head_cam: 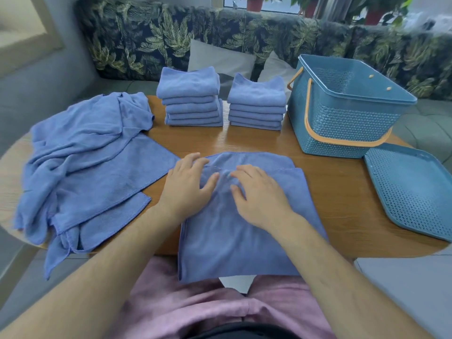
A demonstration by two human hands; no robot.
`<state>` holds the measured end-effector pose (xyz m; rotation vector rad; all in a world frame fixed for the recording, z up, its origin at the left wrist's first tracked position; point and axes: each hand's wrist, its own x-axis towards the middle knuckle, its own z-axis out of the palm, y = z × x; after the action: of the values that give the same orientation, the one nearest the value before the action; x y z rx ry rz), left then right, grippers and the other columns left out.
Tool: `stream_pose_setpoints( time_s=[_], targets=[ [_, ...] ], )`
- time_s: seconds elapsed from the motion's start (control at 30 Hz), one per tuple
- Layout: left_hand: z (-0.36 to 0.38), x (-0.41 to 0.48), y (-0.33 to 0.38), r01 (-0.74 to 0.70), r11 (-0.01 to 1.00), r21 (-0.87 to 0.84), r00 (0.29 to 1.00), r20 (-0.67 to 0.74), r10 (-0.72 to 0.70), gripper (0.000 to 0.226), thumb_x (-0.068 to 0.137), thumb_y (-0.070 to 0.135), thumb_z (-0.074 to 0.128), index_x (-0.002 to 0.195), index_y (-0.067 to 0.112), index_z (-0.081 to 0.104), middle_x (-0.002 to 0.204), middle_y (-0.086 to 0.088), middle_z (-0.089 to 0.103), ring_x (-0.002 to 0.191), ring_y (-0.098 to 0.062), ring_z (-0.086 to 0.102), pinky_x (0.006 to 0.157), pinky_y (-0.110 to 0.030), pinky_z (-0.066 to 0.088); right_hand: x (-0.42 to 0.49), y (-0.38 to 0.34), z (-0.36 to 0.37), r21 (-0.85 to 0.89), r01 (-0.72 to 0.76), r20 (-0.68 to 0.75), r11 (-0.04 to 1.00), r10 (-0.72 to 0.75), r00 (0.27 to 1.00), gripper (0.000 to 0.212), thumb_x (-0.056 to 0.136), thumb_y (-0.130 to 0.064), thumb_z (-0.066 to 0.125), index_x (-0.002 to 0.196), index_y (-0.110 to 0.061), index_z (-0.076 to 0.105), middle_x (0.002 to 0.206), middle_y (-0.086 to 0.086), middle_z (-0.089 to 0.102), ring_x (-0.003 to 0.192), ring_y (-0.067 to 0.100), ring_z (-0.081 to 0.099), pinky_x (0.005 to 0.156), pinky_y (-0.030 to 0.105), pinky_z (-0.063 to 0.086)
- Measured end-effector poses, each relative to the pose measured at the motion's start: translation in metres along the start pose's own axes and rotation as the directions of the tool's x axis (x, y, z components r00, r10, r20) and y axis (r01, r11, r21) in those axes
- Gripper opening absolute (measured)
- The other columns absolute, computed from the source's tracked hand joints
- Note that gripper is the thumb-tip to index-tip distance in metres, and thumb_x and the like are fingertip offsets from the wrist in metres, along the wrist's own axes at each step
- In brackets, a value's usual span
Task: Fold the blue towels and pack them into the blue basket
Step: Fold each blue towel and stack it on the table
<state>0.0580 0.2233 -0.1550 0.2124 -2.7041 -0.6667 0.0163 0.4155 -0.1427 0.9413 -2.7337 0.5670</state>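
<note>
The worktop (pixel 330 192) carries everything. At its left lies the heap (pixel 85 162) of unfolded towels, several at least, rumpled and spilling over the edge; that is the folding left to do. At the right stands the basket (pixel 342 123), handle down, and what shows of its inside holds no towel, so I judge packing not begun. Its lid (pixel 411 189) lies just beside it, nearer the person.

The towel (pixel 232 241) in work lies in front of the person, folded over once, its near end hanging off the worktop's edge toward the lap. It needs further folds to match the rest.

At the back, between heap and basket, stand the left stack (pixel 192 104) and right stack (pixel 256 106), folded and waiting.

The left hand (pixel 188 184) and right hand (pixel 259 194) both rest on the towel's far half, fingers spread and pressing, grasping nothing.
</note>
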Motion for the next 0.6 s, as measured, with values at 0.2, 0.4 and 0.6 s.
stream_pose_setpoints(
  time_s=[0.2,0.4,0.6],
  targets=[
    [0.002,0.006,-0.026,0.036,0.999,0.024,0.996,0.077,-0.038,0.063,0.093,0.064,0.031,0.136,0.024,0.055,0.137,0.008,0.058,0.136,-0.015,0.044,0.108,-0.038,0.03,0.055,-0.017,0.038,0.051,0.03,0.052,0.998,-0.032,0.998,0.026,0.095,-0.023,0.053,0.117,-0.015,0.065,0.119,0.0,0.066,0.113,0.026,0.058,0.093,0.04,0.044],
    [0.0,0.028,-0.04,0.089,0.995,0.049,0.978,0.186,-0.097,0.048,0.104,0.056,0.029,0.137,0.03,0.052,0.158,0.013,0.037,0.153,-0.013,0.017,0.124,-0.047,0.008,0.055,-0.011,0.044,0.077,0.009,0.068,0.997,-0.014,0.998,0.041,0.099,-0.032,0.053,0.137,-0.019,0.06,0.144,-0.004,0.057,0.136,0.016,0.047,0.111,0.032,0.03],
    [0.001,0.045,-0.036,-0.007,0.983,0.182,0.985,0.172,-0.025,0.054,0.103,0.051,0.038,0.146,0.02,0.048,0.163,0.004,0.029,0.155,-0.016,0.011,0.126,-0.044,0.005,0.058,-0.011,0.044,0.005,0.019,0.165,1.0,-0.02,0.986,0.051,0.104,-0.037,0.043,0.152,-0.022,0.045,0.161,-0.007,0.037,0.151,0.011,0.025,0.122,0.031,0.016]
  ],
)
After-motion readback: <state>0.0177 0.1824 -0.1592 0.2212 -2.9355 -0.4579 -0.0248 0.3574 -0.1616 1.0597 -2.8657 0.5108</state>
